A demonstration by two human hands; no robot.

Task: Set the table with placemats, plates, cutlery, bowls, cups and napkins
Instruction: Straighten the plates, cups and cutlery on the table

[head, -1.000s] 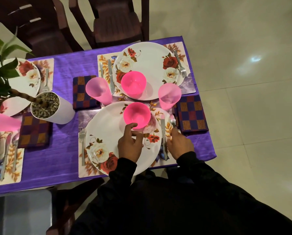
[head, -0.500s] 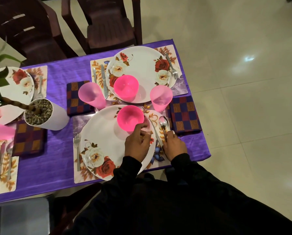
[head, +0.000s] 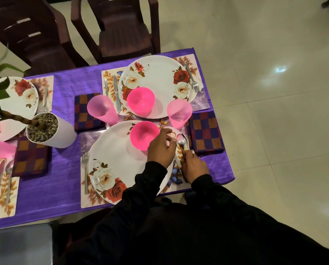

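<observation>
Since a second ago my left hand (head: 160, 148) has slid off the front of the near pink bowl (head: 145, 135) to its right side, and my right hand (head: 195, 165) now has the spoon (head: 181, 143) raised off the placemat (head: 94, 200) by its handle, bowl end pointing away. Step in hand, I'd say: straightening cutlery right of the near plate (head: 121, 159). To do it well, lay the spoon parallel to the knife (head: 177, 162), just beside the plate rim, not overlapping the checked napkin (head: 205, 133). Left hand: fingers loosely curled, tips by the bowl wall and over the plate rim; can't tell if it actually touches the bowl, grips nothing visible. Right hand: pinches spoon handle, fingers curled round it. Fork (head: 85, 169) lies left of the plate, pink cup (head: 179, 113) just beyond the spoon. The table (head: 64, 85) has the far setting complete too.
</observation>
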